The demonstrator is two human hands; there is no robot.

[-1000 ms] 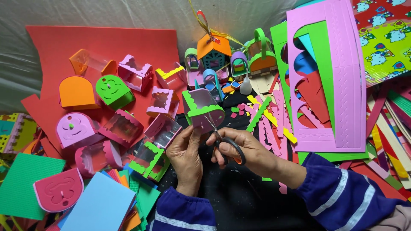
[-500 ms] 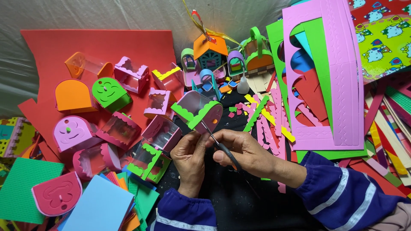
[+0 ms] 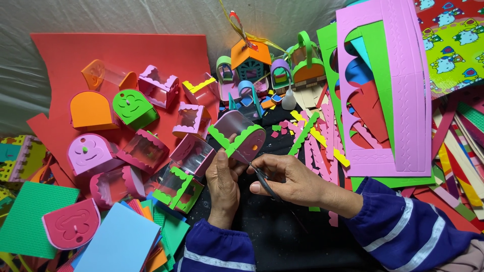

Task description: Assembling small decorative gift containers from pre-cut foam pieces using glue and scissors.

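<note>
My left hand holds up a small foam-and-clear-plastic box with a green scalloped edge and a pink end. My right hand grips small dark scissors whose tips point at the box's lower green edge. Both hands hover over a black cloth at the centre. I wear dark blue sleeves with pale stripes.
Several finished foam boxes in pink, green and orange lie on a red foam sheet at left. Small foam houses stand at the back. A pink cut-out sheet, scalloped strips and coloured foam sheets surround the hands.
The box has tilted and moved slightly right in my left hand. My right hand with the scissors has shifted up closer to the box's edge.
</note>
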